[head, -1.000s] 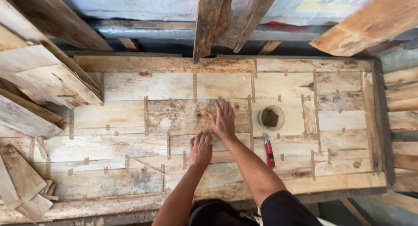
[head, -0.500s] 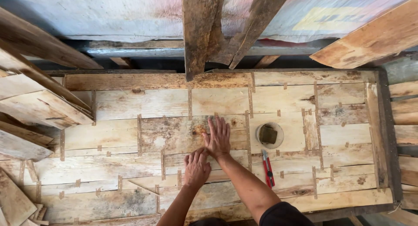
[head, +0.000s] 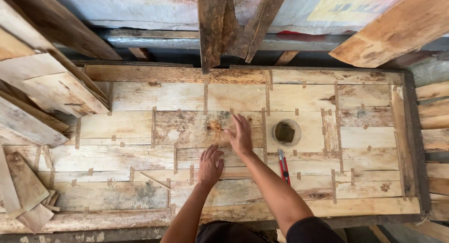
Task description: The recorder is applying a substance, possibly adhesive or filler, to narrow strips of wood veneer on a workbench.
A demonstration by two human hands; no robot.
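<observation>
Up top, behind the leaning boards, a grey-white printed sheet (head: 140,6) stretches across the back — pale, stained, reddish smudges near its middle. On its right end sits a yellow rectangular label patch (head: 348,4) with dark lettering, partly hidden by planks.

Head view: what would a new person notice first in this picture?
First, the large patchwork wooden panel filling the middle, with both hands pressed flat on it: the left hand lower, the right hand just above. To their right stand a small round container and a red utility knife; rough planks lean at the left.
</observation>
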